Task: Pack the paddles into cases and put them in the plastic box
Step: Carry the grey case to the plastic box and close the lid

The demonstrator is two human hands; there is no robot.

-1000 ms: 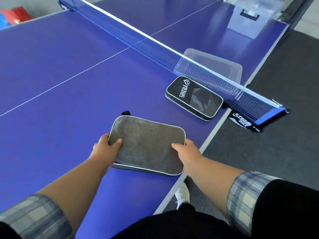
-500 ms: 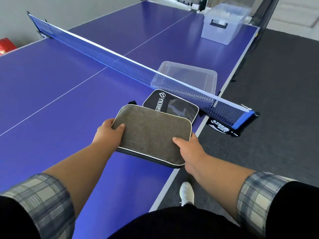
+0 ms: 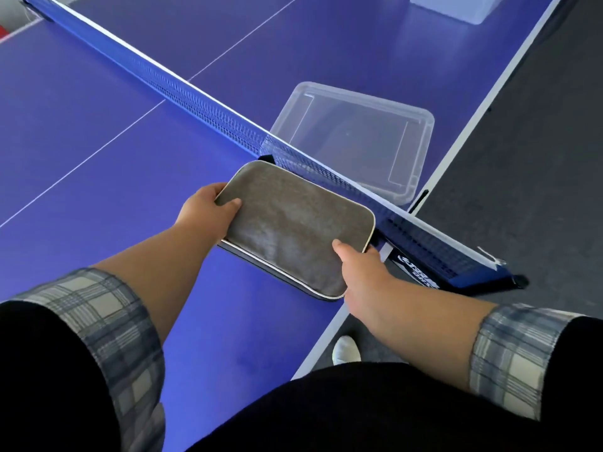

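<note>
Both hands hold a grey paddle case (image 3: 295, 228) at mid-frame: the left hand (image 3: 208, 213) has its grip clamped on the case's left corner, thumb on top, and the right hand (image 3: 360, 270) has its grip clamped on the lower right edge, thumb likewise on the fabric. The case looks closed, with a pale piping line running round its rim, so the packing of this one seems finished; whether a paddle lies inside cannot be seen. A dark edge shows just under the grey case along its lower left side, and I cannot tell whether that is the case's own underside or a second case beneath. What remains, by my judgement, is carrying it over the net (image 3: 202, 102) into the clear plastic box (image 3: 421, 132), which sits beyond the net in the upper right of centre and appears empty. The desk (image 3: 98, 197) is a blue table-tennis top with white lines; another clear container (image 3: 456, 8) stands at the top right edge. Dark grey floor (image 3: 538, 141) fills the right side.
</note>
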